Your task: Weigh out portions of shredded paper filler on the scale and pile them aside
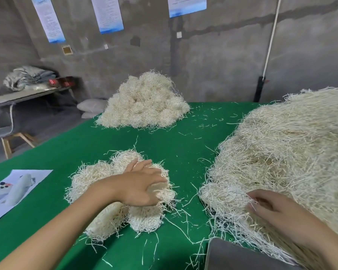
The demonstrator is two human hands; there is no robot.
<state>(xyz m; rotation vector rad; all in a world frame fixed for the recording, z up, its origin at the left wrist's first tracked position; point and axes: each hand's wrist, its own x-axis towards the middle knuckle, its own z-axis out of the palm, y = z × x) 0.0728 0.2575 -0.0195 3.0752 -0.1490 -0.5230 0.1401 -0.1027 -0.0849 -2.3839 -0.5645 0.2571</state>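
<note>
Filler portions (pixel 90 182) lie under left grip (pixel 142 189) (right grip (pixel 269 209) pinches heap (pixel 291 149)).

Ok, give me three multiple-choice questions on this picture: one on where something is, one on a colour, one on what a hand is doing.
1. Where does the sheet lie?
A. near the table's left edge
B. under the far pile
C. on top of the big heap

2. What colour is the table?
A. red
B. green
C. grey

3. What is the left hand doing?
A. hanging idle off the table
B. resting on the near pile
C. holding the sheet

Answers: 1 A, the sheet lies flat by the left edge. 2 B, green cloth shows between the piles. 3 B, its spread fingers lie on the pile.
</note>
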